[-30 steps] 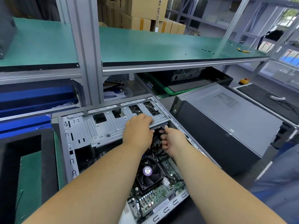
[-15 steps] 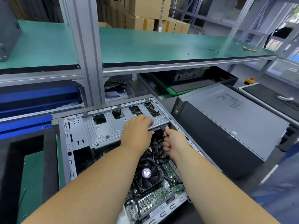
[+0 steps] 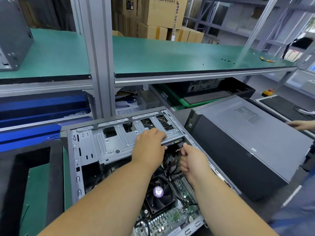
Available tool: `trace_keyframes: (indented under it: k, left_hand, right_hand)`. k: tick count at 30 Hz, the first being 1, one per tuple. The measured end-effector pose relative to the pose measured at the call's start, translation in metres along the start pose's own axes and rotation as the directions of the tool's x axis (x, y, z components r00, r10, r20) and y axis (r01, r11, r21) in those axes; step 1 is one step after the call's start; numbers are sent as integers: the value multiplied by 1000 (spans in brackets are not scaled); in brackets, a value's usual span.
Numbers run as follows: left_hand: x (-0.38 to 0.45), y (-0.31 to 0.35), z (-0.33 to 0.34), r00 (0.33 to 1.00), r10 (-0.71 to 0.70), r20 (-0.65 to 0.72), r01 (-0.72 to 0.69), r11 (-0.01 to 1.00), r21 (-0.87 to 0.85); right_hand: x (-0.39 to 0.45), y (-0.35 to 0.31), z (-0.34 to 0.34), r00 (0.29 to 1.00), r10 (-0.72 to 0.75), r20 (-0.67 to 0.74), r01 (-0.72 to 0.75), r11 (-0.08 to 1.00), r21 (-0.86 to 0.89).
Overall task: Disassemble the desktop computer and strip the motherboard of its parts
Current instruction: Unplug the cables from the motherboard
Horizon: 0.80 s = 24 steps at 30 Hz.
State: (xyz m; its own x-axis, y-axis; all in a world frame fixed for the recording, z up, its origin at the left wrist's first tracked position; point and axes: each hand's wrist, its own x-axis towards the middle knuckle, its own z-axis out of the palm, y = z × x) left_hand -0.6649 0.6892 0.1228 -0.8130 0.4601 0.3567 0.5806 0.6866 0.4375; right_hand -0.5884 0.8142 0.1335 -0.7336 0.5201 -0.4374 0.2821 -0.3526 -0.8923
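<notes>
An open desktop case (image 3: 75, 167) lies on its side in front of me. Its silver drive cage (image 3: 109, 142) spans the far half. My left hand (image 3: 150, 147) grips the cage's right edge, fingers curled over it. Just right of it, my right hand (image 3: 192, 159) is closed around a black cable connector (image 3: 177, 149) below the cage. A bundle of black cables (image 3: 167, 163) runs down between the hands. The motherboard (image 3: 170, 217) lies near me with a black CPU fan (image 3: 159, 195) bearing a purple label.
A closed grey and black computer tower (image 3: 247, 142) lies right of the open case. Another person's hand (image 3: 300, 125) rests at its far right. A black foam tray (image 3: 25, 167) sits on the left. A green-topped shelf (image 3: 170, 58) with aluminium posts (image 3: 97, 57) runs overhead.
My right hand has drawn back slightly toward me from the drive cage with the connector in it. My left hand stays on the cage edge.
</notes>
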Motion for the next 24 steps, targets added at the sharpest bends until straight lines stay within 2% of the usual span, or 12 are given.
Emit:
trace_keyframes:
  k: [4, 8, 10, 11, 13, 14, 16, 18, 21, 23, 24]
  left_hand:
    - [0, 2, -7, 998, -21, 59, 23, 999, -41]
    - [-5, 6, -24, 998, -63, 2, 61, 949, -310]
    - [-11, 10, -35, 997, -73, -8, 65, 924, -376]
    - [-13, 12, -40, 998, -64, 30, 71, 911, -405]
    - [-17, 17, -50, 977, -24, 210, 116, 891, -440]
    - [-19, 19, -54, 944, 1, 330, 139, 906, -399]
    - [-23, 21, -57, 846, 37, 532, 84, 976, -203]
    - [-28, 19, -60, 779, 35, 626, -2, 999, -54]
    - [-35, 8, -71, 774, -2, 633, -44, 997, 57]
    - [-43, -3, -79, 747, -15, 664, -65, 993, 95]
    - [-48, -8, -81, 721, -18, 693, -56, 995, 84]
  right_hand:
    - [-9, -7, 0, 976, -190, 109, 182, 980, 78]
    - [-16, -11, 2, 932, -330, 152, 299, 934, 194]
    - [-21, -13, 1, 929, -331, 166, 272, 915, 298]
    - [-24, -14, 0, 934, -311, 177, 232, 903, 362]
    - [-29, -15, -2, 941, -272, 203, 148, 868, 474]
    - [-31, -15, -3, 942, -256, 215, 117, 854, 506]
    - [-36, -15, -5, 940, -228, 254, 69, 855, 513]
    - [-39, -14, -6, 927, -209, 311, 60, 902, 427]
    - [-40, -12, -5, 930, -144, 339, 100, 985, 144]
    - [-36, -10, -4, 960, -78, 268, 145, 959, -243]
    - [-33, -7, -4, 966, -64, 251, 181, 861, -475]
